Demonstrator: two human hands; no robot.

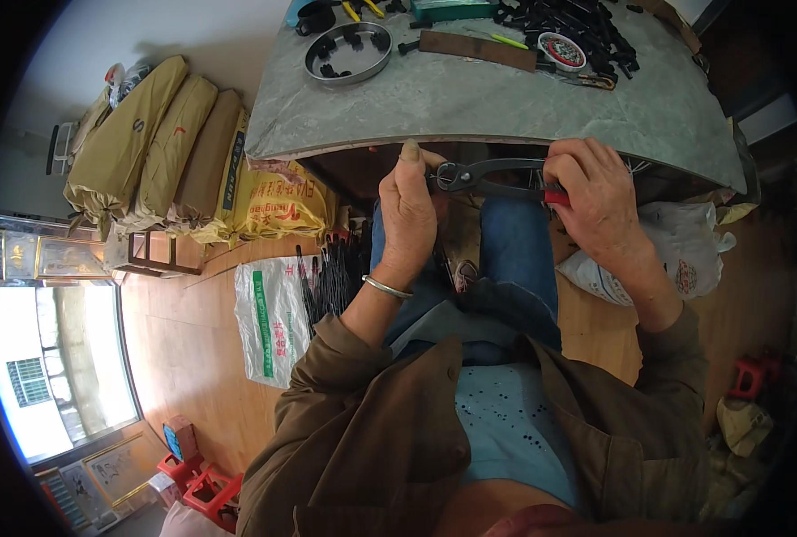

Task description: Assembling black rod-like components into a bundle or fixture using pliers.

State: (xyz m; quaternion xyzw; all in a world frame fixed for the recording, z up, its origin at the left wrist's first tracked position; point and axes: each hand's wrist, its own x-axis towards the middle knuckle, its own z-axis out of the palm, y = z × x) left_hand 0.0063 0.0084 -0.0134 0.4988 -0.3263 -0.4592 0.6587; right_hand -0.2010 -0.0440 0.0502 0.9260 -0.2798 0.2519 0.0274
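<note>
My right hand (pixel 593 199) is closed around the red-ended handles of a pair of dark pliers (pixel 497 167), which lie level just beyond the table's near edge, above my lap. Their rounded jaws point left and meet the fingertips of my left hand (pixel 408 208). That hand is closed, thumb raised and fingers curled behind. A small dark piece seems to sit at the jaws, but my fingers hide most of it, so its kind cannot be made out. A metal bangle circles my left wrist.
On the grey table (pixel 372 116) stand a round metal tray (pixel 313 67) with several black pieces, a brown strip (pixel 477 51), a white dish (pixel 561 52) of small parts and a heap of black rods (pixel 595 27). Sacks (pixel 134 134) lean at left; black rods (pixel 336 268) bundle near my left knee.
</note>
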